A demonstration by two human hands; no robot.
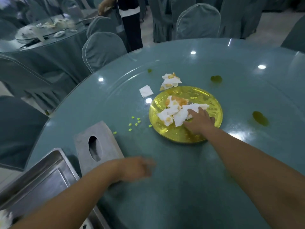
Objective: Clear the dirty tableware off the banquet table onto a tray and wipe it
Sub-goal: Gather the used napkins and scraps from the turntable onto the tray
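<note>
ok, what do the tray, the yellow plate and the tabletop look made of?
Tray: brushed grey metal, likely stainless steel, dull sheen. Yellow plate: glossy gold, textured surface; glass or plastic, cannot tell. Tabletop: probably glass over teal cloth, going by the sharp lamp reflections.

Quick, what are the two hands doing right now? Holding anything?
Left hand: open, blurred, holding nothing.
Right hand: rests on the dirty napkins on the gold plate; whether it grips them cannot be told.
</note>
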